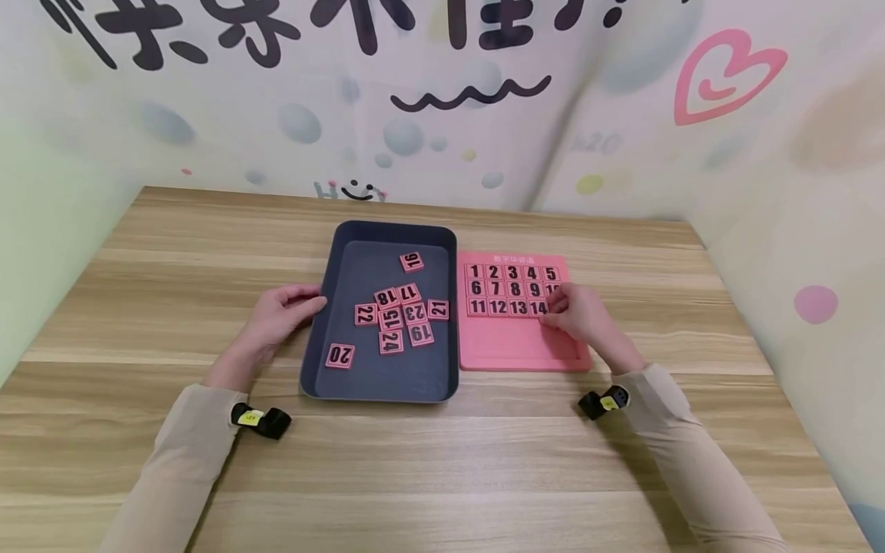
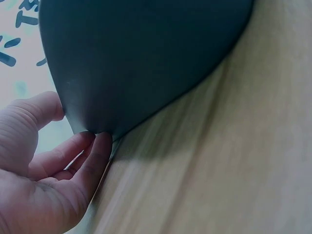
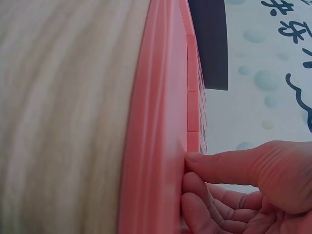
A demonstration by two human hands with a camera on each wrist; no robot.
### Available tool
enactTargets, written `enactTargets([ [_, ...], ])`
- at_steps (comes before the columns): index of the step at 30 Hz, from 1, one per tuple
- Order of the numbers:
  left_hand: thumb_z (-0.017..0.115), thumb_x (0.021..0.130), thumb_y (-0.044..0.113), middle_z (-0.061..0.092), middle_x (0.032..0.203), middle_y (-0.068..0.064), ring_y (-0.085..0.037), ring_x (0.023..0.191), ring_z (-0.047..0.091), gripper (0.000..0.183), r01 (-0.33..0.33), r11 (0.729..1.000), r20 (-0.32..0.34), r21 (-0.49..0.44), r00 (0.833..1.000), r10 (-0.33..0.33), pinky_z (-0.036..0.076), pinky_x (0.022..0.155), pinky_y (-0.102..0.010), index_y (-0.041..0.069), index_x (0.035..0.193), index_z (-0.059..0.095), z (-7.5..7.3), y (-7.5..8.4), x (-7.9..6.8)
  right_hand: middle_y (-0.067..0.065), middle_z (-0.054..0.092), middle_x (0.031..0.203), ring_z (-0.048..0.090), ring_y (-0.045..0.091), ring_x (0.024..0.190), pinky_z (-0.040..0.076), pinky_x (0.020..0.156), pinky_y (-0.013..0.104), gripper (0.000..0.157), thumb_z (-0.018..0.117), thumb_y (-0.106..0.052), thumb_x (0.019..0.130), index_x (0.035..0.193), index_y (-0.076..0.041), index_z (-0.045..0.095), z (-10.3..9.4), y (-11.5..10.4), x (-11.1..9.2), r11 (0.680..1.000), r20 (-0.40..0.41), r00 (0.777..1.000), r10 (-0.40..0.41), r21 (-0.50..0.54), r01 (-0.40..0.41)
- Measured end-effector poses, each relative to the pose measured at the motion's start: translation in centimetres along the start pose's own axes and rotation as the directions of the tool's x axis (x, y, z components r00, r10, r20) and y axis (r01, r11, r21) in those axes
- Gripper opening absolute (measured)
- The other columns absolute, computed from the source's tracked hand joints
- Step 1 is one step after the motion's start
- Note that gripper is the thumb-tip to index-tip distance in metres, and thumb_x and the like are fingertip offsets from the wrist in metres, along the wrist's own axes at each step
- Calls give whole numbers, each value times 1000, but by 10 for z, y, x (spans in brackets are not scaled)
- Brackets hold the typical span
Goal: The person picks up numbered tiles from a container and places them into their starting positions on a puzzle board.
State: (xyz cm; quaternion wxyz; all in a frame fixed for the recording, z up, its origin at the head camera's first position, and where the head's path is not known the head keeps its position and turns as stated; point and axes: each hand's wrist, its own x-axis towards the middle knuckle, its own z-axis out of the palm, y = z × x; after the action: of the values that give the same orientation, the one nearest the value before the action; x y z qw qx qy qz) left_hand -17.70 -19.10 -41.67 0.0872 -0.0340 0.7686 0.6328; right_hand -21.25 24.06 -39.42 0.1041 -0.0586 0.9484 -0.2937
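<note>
My left hand (image 1: 280, 311) holds the left side of a dark grey tray (image 1: 314, 346). In the left wrist view its thumb lies at the rim and the fingertips touch the outer wall (image 2: 141, 63). Inside lie several loose pink number tiles, among them 16 (image 1: 411, 262), 20 (image 1: 339, 355) and 24 (image 1: 390, 342). A pink number board (image 1: 512, 346) adjoins the tray's right side, with rows of tiles starting at 1. At the third row's right end, my right hand (image 1: 581, 313) pinches tile 14 (image 1: 537, 308); the thumb (image 3: 214, 163) touches its edge. Fingers partly cover tile 10.
Everything stands on a wood-grain table (image 1: 415, 476). Behind it rises a white wall (image 1: 228, 146) with black lettering and a pink heart (image 1: 726, 77). Each wrist carries a black camera strap, left (image 1: 261, 420) and right (image 1: 604, 402).
</note>
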Motion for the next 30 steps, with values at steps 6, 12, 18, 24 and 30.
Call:
enactTargets([
  [6,61,91,13,60,102,3,3,87,56,46,-3,1000,0,8,1000,3,48,77,-13,-14,126,49,1,0,0,22,65,87,62,23,71,52,61,29,31,74,-10,79,96,8,56,-7,-3,-3,1000,12,1000,14,10,-14],
  [12,61,91,13,60,103,2,4,87,56,45,2,1000,-3,17,1000,-2,48,77,-13,-14,126,49,0,0,0,22,66,87,64,29,76,54,67,36,33,73,-10,80,101,7,56,-7,-23,-6,994,-47,994,-100,37,101],
  [18,61,92,14,60,110,-6,5,87,56,47,5,1000,5,17,1000,-5,48,77,-13,-14,127,48,-1,1,-1,14,65,84,62,23,76,53,69,32,27,74,-6,80,98,7,60,13,-59,-4,946,-70,959,-275,158,283],
  [24,61,92,13,60,110,-6,5,86,56,47,10,1000,3,8,1000,-10,48,77,-13,-14,127,47,0,3,-1,14,64,90,62,21,80,53,73,31,26,73,-4,80,100,6,61,34,-94,-1,890,-44,919,-391,237,390],
  [30,60,91,13,60,110,-7,5,86,56,47,6,1000,2,5,1000,-6,48,76,-13,-14,128,47,1,2,0,21,62,99,62,22,83,54,74,29,28,72,0,80,104,8,60,49,-115,8,871,-1,905,-424,273,409],
])
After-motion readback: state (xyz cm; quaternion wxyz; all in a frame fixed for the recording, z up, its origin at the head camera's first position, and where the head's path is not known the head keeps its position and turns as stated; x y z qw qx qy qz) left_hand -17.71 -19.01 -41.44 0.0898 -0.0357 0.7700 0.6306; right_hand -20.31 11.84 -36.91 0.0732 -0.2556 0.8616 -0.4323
